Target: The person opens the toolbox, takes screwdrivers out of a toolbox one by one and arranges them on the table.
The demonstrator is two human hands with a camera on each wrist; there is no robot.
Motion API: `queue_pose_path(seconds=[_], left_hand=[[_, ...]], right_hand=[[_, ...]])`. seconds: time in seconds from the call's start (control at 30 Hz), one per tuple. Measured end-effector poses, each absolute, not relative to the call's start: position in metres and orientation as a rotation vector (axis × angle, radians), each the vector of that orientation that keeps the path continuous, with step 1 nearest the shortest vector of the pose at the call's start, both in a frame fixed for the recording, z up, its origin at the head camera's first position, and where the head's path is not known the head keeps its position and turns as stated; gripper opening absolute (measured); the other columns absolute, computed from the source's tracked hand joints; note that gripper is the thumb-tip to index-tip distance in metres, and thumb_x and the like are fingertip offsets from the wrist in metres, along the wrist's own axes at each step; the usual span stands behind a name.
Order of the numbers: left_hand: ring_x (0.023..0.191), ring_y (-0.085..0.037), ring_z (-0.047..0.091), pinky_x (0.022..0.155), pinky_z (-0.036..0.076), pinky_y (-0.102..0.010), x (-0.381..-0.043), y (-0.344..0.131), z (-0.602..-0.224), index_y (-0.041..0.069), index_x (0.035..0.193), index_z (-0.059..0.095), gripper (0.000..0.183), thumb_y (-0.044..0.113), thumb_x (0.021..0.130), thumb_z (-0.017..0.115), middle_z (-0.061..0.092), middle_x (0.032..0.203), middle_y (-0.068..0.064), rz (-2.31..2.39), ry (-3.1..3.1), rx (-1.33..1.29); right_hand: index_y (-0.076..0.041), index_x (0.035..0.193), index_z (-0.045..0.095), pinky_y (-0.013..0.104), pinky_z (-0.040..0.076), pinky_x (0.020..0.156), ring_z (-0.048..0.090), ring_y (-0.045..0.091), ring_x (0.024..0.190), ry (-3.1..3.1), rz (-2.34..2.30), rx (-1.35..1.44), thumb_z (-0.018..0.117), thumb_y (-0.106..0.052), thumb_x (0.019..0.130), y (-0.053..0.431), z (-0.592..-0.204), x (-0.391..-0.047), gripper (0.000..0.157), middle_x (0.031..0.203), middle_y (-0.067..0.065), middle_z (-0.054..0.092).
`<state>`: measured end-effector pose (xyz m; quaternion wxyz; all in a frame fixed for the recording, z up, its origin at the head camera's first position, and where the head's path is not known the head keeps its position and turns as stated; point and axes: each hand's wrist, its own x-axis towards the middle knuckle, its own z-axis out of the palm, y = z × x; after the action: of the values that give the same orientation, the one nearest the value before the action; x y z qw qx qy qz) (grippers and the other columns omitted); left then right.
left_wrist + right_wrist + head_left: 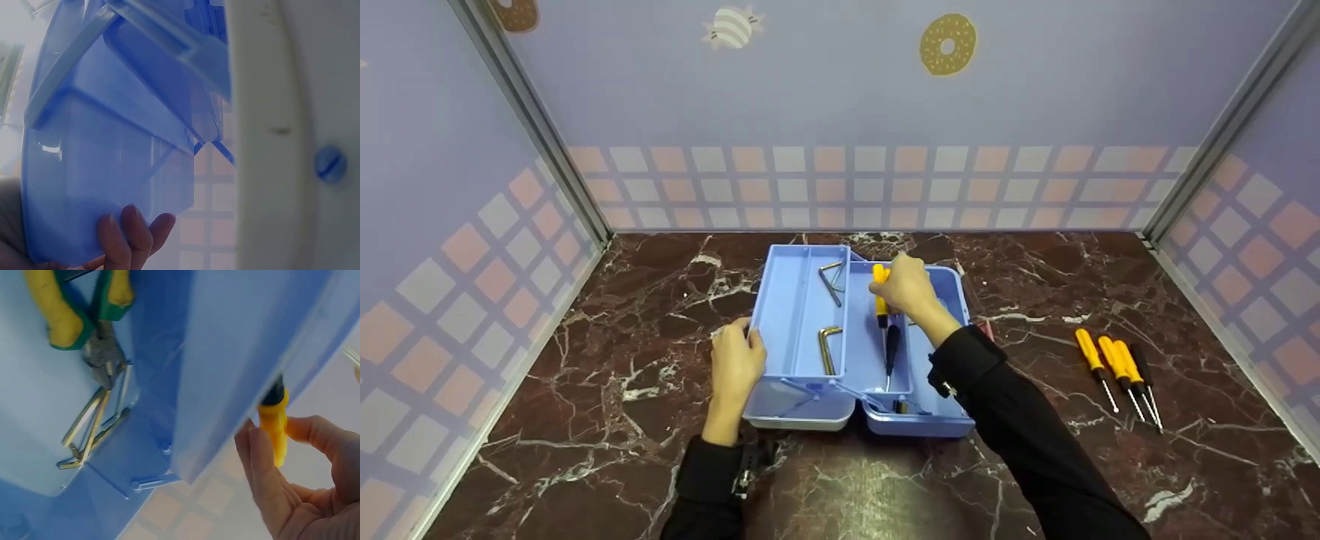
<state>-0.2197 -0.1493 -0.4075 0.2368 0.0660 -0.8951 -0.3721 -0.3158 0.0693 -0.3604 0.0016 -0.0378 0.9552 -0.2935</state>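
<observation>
A light-blue toolbox stands with its two trays spread apart. My left hand [737, 358] grips the outer edge of the left tray [786, 311], its fingertips under the tray in the left wrist view. Over the right tray [864, 360], my right hand [911, 289] pinches the yellow handle of a screwdriver [273, 430] between thumb and fingers. Its shaft points down into that tray in the head view. Beside it lies a black-handled screwdriver [892, 345]. Several L-shaped hex keys [826, 349] lie in the left tray.
Several screwdrivers [1119, 364] with yellow or black handles lie on the marbled tabletop [1065, 480] at the right. Pliers [104, 354] with yellow-green handles and more hex keys [90, 433] sit in the box's bottom. Patterned panels [840, 187] enclose the back and sides.
</observation>
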Motion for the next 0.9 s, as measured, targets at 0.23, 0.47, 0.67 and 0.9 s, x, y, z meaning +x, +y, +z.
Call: queue_pose_path(seconds=[0.23,0.47,0.67,0.9], left_hand=[[0.09,-0.043,0.055,0.072,0.044,-0.05,-0.22,-0.149,-0.407,-0.012,0.099,0.06,0.023,-0.001,0.082,0.048,0.059,0.094,-0.029,-1.042,-2.472,0.166],[0.09,-0.043,0.055,0.073,0.044,-0.05,-0.22,-0.15,-0.407,-0.012,0.099,0.06,0.023,-0.001,0.082,0.048,0.059,0.095,-0.029,-1.038,-2.471,0.169],[0.094,-0.043,0.053,0.076,0.043,-0.051,-0.22,-0.151,-0.406,-0.013,0.101,0.059,0.025,0.0,0.083,0.048,0.059,0.097,-0.029,-1.049,-2.48,0.183],[0.094,-0.043,0.052,0.076,0.042,-0.051,-0.221,-0.15,-0.408,-0.013,0.099,0.06,0.024,-0.001,0.082,0.048,0.059,0.096,-0.029,-1.037,-2.469,0.183]], right_hand=[[0.001,0.065,0.064,0.02,0.041,0.041,0.05,0.01,0.041,3.017,-1.059,-0.147,0.064,-0.019,0.079,0.076,-0.342,-0.313,0.024,0.053,0.004,0.056],[-0.003,0.057,0.06,0.02,0.035,0.04,0.042,0.009,0.04,3.106,-0.98,-0.147,0.064,-0.022,0.08,0.104,-0.323,-0.312,0.03,0.049,0.001,0.051],[0.002,0.068,0.067,0.031,0.047,0.054,0.055,0.02,0.055,3.175,-0.916,-0.084,0.065,-0.021,0.076,0.148,-0.322,-0.314,0.024,0.068,0.015,0.063],[0.004,0.078,0.066,0.047,0.046,0.07,0.059,0.036,0.073,3.223,-0.843,0.031,0.068,-0.022,0.074,0.208,-0.339,-0.311,0.027,0.083,0.024,0.063]])
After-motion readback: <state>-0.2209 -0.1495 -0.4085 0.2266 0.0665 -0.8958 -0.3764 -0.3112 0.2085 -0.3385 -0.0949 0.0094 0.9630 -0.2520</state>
